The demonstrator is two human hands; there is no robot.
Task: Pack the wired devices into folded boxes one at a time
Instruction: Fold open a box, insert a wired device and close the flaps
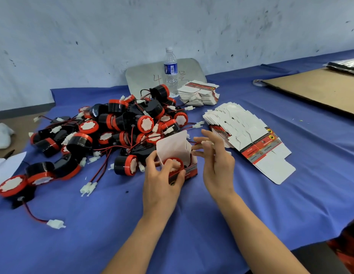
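The small red-and-white cardboard box stands open on the blue cloth table, white flap up, just in front of the big pile of same devices. The left hand grips it: fingers curl round the near wall, and the thumb presses on the round black device w/ red rim and white centre, which sits inside the box, face up.

The right hand is just beside the open top, fingers half curled. It seems to pinch the white plastic plug at the end of the thin red-black wire, which is not yet inside.

Handling, as I judge it:
- Device: hard plastic, prob. light, not fragile, sides smooth. Best hold is at the red rim.
- Wire: soft but springy, can jump out again. Take it by the plug and fold it in beside the body.
- Box: thin card, easy to crush, so hold the walls lightly, near the corners.

To the right lies the fanned stack of flat unfolded boxes.
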